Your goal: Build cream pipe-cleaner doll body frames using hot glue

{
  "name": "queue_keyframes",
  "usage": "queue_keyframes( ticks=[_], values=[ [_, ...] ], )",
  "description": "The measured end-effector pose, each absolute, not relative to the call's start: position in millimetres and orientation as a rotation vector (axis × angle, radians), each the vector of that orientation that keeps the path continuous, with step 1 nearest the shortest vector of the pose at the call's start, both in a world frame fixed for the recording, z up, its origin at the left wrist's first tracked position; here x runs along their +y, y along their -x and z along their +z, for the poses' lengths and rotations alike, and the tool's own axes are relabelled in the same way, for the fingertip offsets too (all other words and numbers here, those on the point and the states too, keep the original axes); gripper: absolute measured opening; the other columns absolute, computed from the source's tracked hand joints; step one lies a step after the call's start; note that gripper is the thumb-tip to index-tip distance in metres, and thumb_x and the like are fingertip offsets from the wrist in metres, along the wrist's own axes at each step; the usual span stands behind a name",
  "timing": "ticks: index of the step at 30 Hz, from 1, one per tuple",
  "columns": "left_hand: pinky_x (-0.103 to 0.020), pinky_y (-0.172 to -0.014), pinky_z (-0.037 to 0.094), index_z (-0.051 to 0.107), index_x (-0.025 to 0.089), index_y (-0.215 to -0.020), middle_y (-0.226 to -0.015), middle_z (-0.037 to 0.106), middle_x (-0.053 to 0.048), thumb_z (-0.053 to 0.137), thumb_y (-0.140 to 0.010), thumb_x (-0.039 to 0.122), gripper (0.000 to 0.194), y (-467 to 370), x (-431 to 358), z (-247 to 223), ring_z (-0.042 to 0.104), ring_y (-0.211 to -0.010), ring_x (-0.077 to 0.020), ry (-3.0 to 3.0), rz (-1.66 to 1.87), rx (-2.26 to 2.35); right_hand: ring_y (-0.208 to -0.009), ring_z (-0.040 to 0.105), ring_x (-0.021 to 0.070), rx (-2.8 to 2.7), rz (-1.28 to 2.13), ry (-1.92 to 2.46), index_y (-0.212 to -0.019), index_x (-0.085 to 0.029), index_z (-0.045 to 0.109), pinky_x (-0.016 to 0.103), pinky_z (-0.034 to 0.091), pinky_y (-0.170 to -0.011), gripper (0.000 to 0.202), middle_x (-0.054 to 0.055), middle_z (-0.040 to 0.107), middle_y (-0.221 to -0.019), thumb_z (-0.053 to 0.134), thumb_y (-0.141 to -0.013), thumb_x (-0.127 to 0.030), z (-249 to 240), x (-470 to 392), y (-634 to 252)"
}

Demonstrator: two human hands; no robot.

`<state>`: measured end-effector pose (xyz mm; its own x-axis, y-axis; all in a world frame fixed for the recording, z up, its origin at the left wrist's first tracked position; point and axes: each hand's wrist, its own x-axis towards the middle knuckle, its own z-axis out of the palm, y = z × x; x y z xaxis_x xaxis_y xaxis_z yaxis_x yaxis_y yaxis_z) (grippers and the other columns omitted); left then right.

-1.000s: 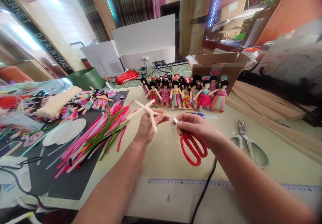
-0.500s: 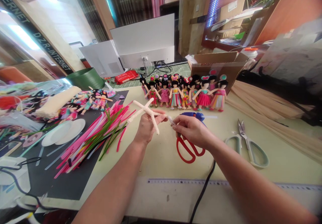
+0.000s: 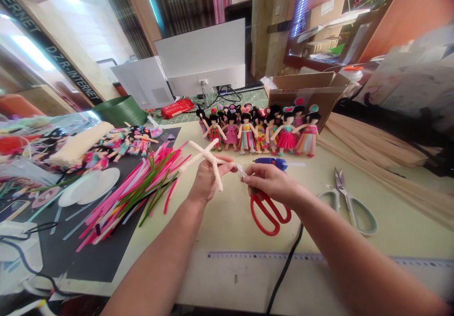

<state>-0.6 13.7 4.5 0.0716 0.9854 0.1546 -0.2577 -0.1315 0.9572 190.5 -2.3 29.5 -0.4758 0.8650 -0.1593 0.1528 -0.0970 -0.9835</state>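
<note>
The left hand (image 3: 213, 176) is pinching one limb of a cream stick figure (image 3: 207, 154), which is sitting above the table (image 3: 213, 235) with its other limbs poking out past the fingers. The right hand (image 3: 269, 179) is closing around the red scissors (image 3: 266, 215) near the blades, and the handle loops are hanging below the palm. The blades are pointing at the tip of the pinched limb; whether they are touching it, I cannot tell. For neat work here, the left fingers should be gripping close to the tip so that the limb is not bending away, while the right hand should be guiding the blades in small moves, clear of the left fingertips. The blue glue gun (image 3: 273, 162) is lying just beyond the right hand.
</note>
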Motion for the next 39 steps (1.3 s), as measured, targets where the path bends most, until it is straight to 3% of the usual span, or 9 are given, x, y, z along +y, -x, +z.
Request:
queue_keyframes(
  ticks=[4, 7, 12, 18, 21, 25, 31, 39],
  values=[
    [-0.031, -0.074, 0.05, 0.069, 0.015, -0.086, -0.074, 0.071, -0.003, 0.079, -0.067, 0.025, 0.023, 5.4, 16.5, 5.9, 0.066, -0.072, -0.0155, -1.154, 1.362, 0.898, -0.037, 0.029, 0.0062, -1.312, 2.008, 0.773, -0.09, -0.019, 0.059, 0.019, 0.024, -0.037, 0.029, -0.009, 0.035, -0.044, 0.052, -0.088, -0.046, 33.2, -1.7, -197.2],
    [-0.027, -0.069, 0.046, 0.069, 0.015, -0.082, -0.071, 0.069, -0.002, 0.08, -0.066, 0.024, 0.021, 8.1, 18.6, 7.3, 0.062, -0.068, -0.0123, -1.12, 1.373, 0.968, -0.036, 0.023, 0.0066, -1.281, 2.011, 0.719, -0.089, -0.02, 0.058, 0.02, 0.02, -0.037, 0.028, -0.01, 0.029, -0.043, 0.051, -0.088, -0.047, 37.8, -2.0, -201.5],
    [-0.025, -0.067, 0.042, 0.069, 0.016, -0.081, -0.072, 0.068, -0.001, 0.08, -0.065, 0.027, 0.022, 8.7, 19.2, 9.4, 0.061, -0.069, -0.011, -1.055, 1.369, 1.04, -0.044, 0.039, 0.0095, -1.611, 1.585, 1.142, -0.082, -0.019, 0.057, 0.024, 0.031, -0.044, 0.033, -0.004, 0.047, -0.052, 0.048, -0.089, -0.05, 37.0, 0.8, -201.9],
    [-0.024, -0.065, 0.042, 0.07, 0.014, -0.079, -0.074, 0.069, -0.003, 0.081, -0.064, 0.028, 0.023, 5.8, 16.7, 10.8, 0.06, -0.067, -0.0109, -1.025, 1.325, 1.031, -0.06, 0.054, 0.0171, -2.208, 0.843, 1.622, -0.067, -0.021, 0.058, 0.028, 0.034, -0.056, 0.023, 0.004, 0.06, -0.066, 0.054, -0.085, -0.036, 19.2, 4.8, -196.1],
    [-0.025, -0.064, 0.043, 0.069, 0.014, -0.08, -0.072, 0.068, -0.002, 0.082, -0.063, 0.028, 0.025, 2.1, 14.8, 10.9, 0.061, -0.065, -0.0107, -1.018, 1.301, 1.039, -0.07, 0.058, 0.0194, -2.205, 0.593, 1.571, -0.081, -0.022, 0.063, 0.029, 0.036, -0.062, 0.012, 0.005, 0.065, -0.075, 0.054, -0.084, -0.027, 17.1, 1.2, -192.2],
    [-0.026, -0.065, 0.043, 0.068, 0.014, -0.079, -0.07, 0.068, -0.002, 0.082, -0.062, 0.03, 0.027, -3.8, 10.8, 12.7, 0.061, -0.063, -0.0112, -1.007, 1.244, 1.062, -0.08, 0.061, 0.0178, -1.995, 0.455, 1.265, -0.097, -0.022, 0.063, 0.029, 0.043, -0.07, 0.014, 0.005, 0.066, -0.088, 0.056, -0.086, -0.025, 19.2, -4.8, -184.8],
    [-0.026, -0.065, 0.043, 0.068, 0.014, -0.079, -0.067, 0.065, -0.001, 0.081, -0.064, 0.03, 0.025, -8.9, 6.0, 14.3, 0.061, -0.063, -0.0114, -1.029, 1.21, 1.017, -0.086, 0.06, 0.0193, -1.987, 0.236, 1.12, -0.092, -0.021, 0.063, 0.03, 0.045, -0.073, 0.008, 0.008, 0.065, -0.095, 0.057, -0.088, -0.025, 17.4, -10.1, -178.2],
    [-0.03, -0.07, 0.047, 0.068, 0.014, -0.079, -0.068, 0.067, -0.003, 0.082, -0.062, 0.03, 0.027, -10.7, 5.3, 14.5, 0.063, -0.068, -0.0142, -1.061, 1.2, 0.94, -0.081, 0.057, 0.0177, -2.012, 0.198, 1.145, -0.084, -0.02, 0.063, 0.028, 0.044, -0.072, 0.022, 0.008, 0.063, -0.086, 0.045, -0.095, -0.029, 20.3, -10.9, -177.9]
  ],
)
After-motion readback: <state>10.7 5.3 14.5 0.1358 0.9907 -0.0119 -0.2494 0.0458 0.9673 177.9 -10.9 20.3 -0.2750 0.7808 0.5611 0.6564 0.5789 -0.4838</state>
